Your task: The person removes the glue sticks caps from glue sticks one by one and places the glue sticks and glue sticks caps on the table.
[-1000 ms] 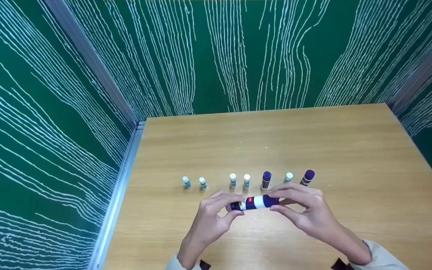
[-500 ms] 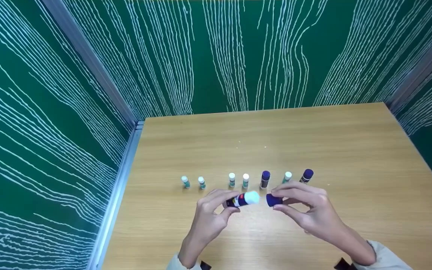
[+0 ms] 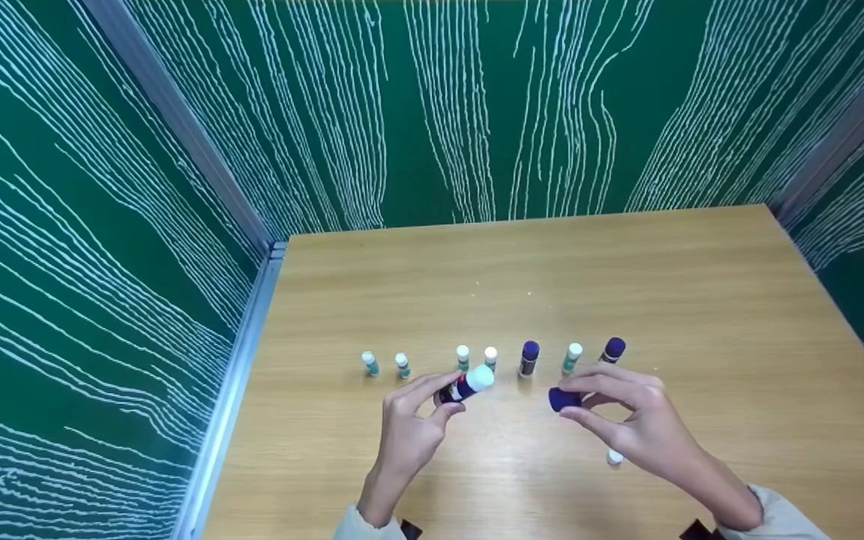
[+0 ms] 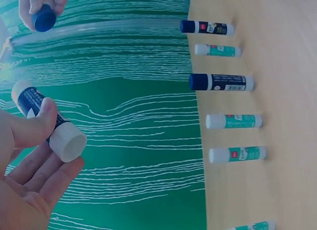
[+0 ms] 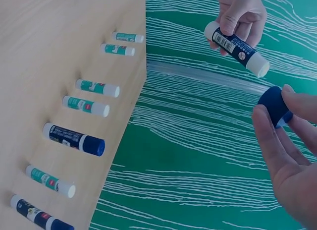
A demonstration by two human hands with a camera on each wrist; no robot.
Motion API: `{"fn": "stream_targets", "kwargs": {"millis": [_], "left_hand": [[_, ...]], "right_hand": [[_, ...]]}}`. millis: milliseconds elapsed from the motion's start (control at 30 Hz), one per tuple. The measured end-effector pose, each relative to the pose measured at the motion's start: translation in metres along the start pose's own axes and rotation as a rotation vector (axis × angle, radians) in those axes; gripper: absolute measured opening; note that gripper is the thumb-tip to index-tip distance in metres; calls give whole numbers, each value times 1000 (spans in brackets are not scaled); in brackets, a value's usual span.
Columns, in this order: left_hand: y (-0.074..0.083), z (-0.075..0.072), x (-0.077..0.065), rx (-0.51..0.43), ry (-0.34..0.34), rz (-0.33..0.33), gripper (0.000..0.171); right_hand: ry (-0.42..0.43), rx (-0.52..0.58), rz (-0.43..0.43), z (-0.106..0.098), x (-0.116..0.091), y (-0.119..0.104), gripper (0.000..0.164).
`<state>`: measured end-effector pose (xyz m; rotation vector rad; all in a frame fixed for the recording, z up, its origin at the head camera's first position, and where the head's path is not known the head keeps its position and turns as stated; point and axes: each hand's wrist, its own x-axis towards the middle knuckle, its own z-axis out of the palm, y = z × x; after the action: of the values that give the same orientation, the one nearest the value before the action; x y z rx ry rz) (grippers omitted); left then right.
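Note:
My left hand (image 3: 411, 429) grips a navy glue stick (image 3: 460, 387) between thumb and fingers, its white uncapped end tilted up to the right. In the right wrist view the bare tip of this glue stick (image 5: 237, 50) shows clearly. My right hand (image 3: 638, 416) pinches the dark blue cap (image 3: 565, 400), which is apart from the stick. The left wrist view has the cap (image 4: 44, 19) at its upper left. Behind both hands runs a row of upright glue sticks, among them a navy one (image 3: 529, 359) and a teal one with a white cap (image 3: 572, 358).
Two teal glue sticks (image 3: 370, 364) (image 3: 403, 366) stand at the row's left end, and another navy one (image 3: 613, 350) at its right end. A white round-topped object (image 3: 615, 457) is below my right hand, partly hidden. Green panels (image 3: 432, 112) with white lines enclose the wooden table (image 3: 552, 262).
The cap has come off the glue stick. My right hand has moved right with the cap, while my left hand has drawn slightly left and tilted the stick upward.

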<state>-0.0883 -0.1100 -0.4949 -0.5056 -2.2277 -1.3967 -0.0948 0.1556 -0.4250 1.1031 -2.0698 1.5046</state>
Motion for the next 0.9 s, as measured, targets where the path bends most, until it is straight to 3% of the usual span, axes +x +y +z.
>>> {"fn": "stream_targets", "kwargs": {"millis": [200,300,433,567,633,867,900], "left_hand": [[-6,4,-1,-7,29,-83,36],[-1,3,2,-21,35,-99,37],[7,1,6,-48,34,-132,35],[1,4,7,-70,52,-195,34],[-6,6,6,-75,67,-237,35],[-66,25,-4,-60,118,-318,36],[-69,26,-5,-57,122,-319,36]], "right_hand": [[-3,-30,38,-3,-7,7,38],[-2,-36,68,-4,-12,10,36],[-16,-67,130,-5,-17,15,34],[-39,-109,194,-7,-22,20,32],[-59,-133,223,-9,-27,26,32],[-139,-217,314,-11,-55,65,28],[-144,-229,320,-11,-56,67,28]]}}
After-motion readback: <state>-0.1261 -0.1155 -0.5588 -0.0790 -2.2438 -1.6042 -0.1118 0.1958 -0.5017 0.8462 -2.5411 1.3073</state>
